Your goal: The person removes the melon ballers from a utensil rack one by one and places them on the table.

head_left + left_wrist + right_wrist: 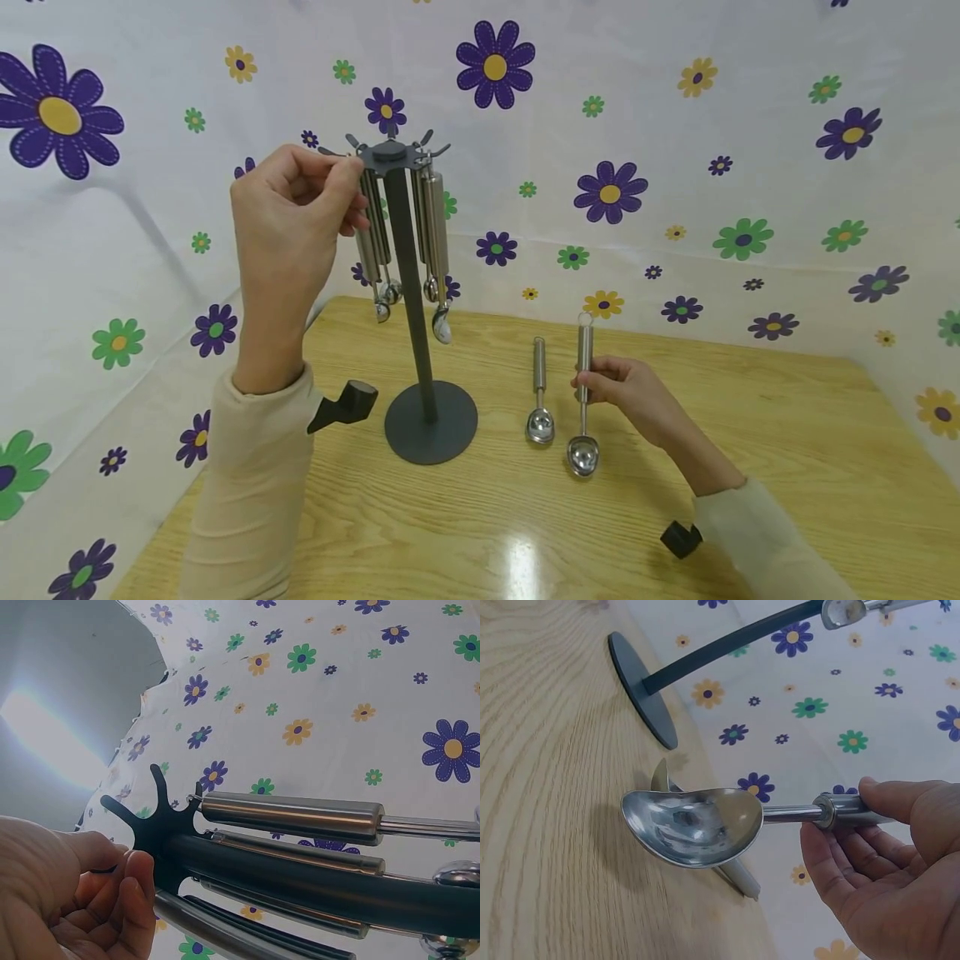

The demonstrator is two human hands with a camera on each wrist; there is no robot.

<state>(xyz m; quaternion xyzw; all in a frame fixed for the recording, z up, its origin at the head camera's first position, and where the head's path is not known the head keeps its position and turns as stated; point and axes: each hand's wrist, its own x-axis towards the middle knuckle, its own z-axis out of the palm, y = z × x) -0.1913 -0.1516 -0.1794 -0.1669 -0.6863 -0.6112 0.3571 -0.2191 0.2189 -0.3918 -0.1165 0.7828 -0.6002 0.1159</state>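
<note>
A black stand (pixel 408 275) with hooks around its top carries several metal-handled scoops (pixel 438 225). My left hand (pixel 296 212) is at the stand's top, thumb and fingertips pinched at a hook; in the left wrist view the left hand (pixel 97 892) hides what lies between them. My right hand (pixel 637 396) grips the handle of a scoop (pixel 582 456), bowl down, ring end up; in the right wrist view the held scoop's bowl (pixel 694 825) hangs above the table. Just left of it another scoop (pixel 540 425) lies on the table.
The stand's round base (pixel 431 446) rests on the wooden table (pixel 450 533), left of the two scoops. A white cloth with printed flowers (pixel 660 208) hangs behind the table and along its left side.
</note>
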